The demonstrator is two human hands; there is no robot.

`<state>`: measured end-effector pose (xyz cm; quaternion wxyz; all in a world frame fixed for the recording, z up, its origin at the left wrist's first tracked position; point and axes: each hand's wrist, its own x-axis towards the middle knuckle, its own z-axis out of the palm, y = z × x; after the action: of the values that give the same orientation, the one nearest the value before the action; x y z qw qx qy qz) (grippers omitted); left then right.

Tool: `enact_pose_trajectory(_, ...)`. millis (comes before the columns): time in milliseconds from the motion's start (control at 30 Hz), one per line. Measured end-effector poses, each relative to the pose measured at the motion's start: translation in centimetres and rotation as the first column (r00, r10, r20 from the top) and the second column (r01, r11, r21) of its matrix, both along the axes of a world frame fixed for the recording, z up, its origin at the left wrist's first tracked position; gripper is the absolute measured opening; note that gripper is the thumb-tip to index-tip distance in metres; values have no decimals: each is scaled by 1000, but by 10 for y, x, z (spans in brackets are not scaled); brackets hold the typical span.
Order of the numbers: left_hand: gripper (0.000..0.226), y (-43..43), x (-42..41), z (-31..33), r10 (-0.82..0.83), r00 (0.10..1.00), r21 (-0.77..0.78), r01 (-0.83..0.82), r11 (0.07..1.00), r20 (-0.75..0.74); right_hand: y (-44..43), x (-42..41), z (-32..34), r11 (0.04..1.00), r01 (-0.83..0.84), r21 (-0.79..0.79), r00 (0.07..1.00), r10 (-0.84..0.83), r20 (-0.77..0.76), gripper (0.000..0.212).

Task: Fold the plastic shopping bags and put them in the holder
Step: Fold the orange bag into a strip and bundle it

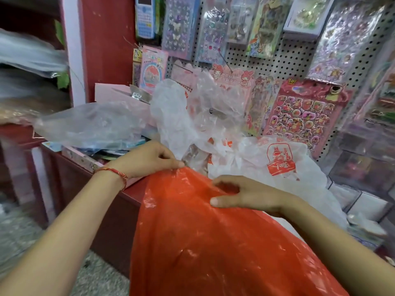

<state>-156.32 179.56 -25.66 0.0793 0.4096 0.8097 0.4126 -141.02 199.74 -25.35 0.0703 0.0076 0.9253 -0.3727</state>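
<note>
The orange bag (203,242) hung with its long axis running from the red counter (111,221) edge down toward the person, its top corner pinched by the left hand (149,161) and its upper edge clutched just beside that by the right hand (245,195), fingers curled into the plastic.

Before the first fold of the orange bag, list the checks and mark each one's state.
1. Left hand pinches orange bag at its top corner: ok.
2. Right hand holds its top edge: ok.
3. Bag smoothed flat: not ok, it hangs crumpled over the red counter.
4. Folding room on counter: not ok, white printed bag and clear bags crowd it.
5. Holder located: cannot tell.
</note>
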Motion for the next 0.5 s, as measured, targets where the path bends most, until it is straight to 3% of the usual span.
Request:
enact_pose_trajectory(167, 30, 9, 14, 15, -32, 998, 39, 34, 999, -49, -35, -33, 14, 995, -46, -86, 999, 44, -24, 9)
enact_pose_trajectory(267, 28, 11, 15, 14, -24, 997, 23, 25, 999, -76, -40, -41, 19, 997, -61, -47, 998, 61, -5, 18)
enact_pose_trajectory(500, 32, -6, -8, 7, 144, 982, -9, -146, 989, -126, 11, -6, 3, 988, -46, 150, 925, -14, 379, 16)
